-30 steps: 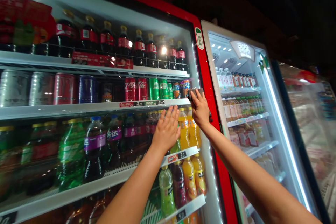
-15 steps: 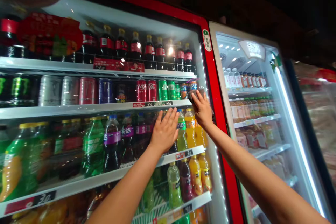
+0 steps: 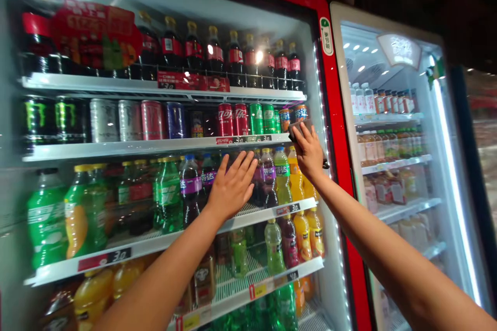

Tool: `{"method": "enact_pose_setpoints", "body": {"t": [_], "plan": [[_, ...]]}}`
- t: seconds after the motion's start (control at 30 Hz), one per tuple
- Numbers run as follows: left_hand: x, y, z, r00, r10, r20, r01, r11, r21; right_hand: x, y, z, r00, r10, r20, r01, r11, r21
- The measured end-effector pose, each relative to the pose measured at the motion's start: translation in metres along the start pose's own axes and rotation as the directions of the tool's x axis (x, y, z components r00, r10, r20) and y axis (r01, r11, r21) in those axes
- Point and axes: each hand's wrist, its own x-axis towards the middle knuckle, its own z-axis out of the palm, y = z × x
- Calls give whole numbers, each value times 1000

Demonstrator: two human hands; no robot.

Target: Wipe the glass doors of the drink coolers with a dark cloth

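Observation:
My left hand [image 3: 235,183] lies flat against the glass door of the drinks fridge, its fingers stretched out and a little apart, with nothing in it. Behind it, through the glass, stand purple-labelled bottles [image 3: 190,186]. Higher and to the right, my right hand [image 3: 309,152] presses a dark grey pad-like piece [image 3: 295,131] to the glass near the door's right edge. Whether this is a cloth or a sponge I cannot tell. Orange cans [image 3: 301,112] show just above it, and yellow bottles [image 3: 295,178] are partly hidden behind that hand.
The fridge's red frame [image 3: 337,114] runs down right of my right hand. A second fridge with a white frame [image 3: 337,36] stands beside it. Cola bottles [image 3: 213,51] fill the top shelf, cans [image 3: 152,119] the one below. A red sticker [image 3: 97,36] is at upper left.
The view has shifted, so the fridge appears further right and higher. Against the shelves, my left hand has moved left, uncovering a purple-labelled bottle. My right hand sits slightly lower, still with the dark pad.

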Motion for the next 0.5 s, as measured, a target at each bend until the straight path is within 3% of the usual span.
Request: {"method": "enact_pose_setpoints", "body": {"t": [0.1, 0.2, 0.33, 0.43, 0.5], "plan": [[-3, -8, 0, 1000, -5, -4, 5, 1000, -1, -18, -19, -4, 988, -123, 94, 123, 992, 3], [-7, -14, 0, 1000, 9, -5, -9, 1000, 3, -39, -15, -15, 965, -200, 170, 201, 979, 10], [-11, -20, 2, 999, 46, -11, -46, 999, 14, -28, -4, -13, 993, -65, 103, 70, 997, -41], [-12, -20, 5, 999, 45, -24, -44, 999, 15, -2, -23, 2, 998, 54, 28, -51, 996, -79], [-13, -20, 6, 999, 43, -30, -42, 999, 9, 5, -45, 11, 998, 51, 24, -49, 996, -74]]}}
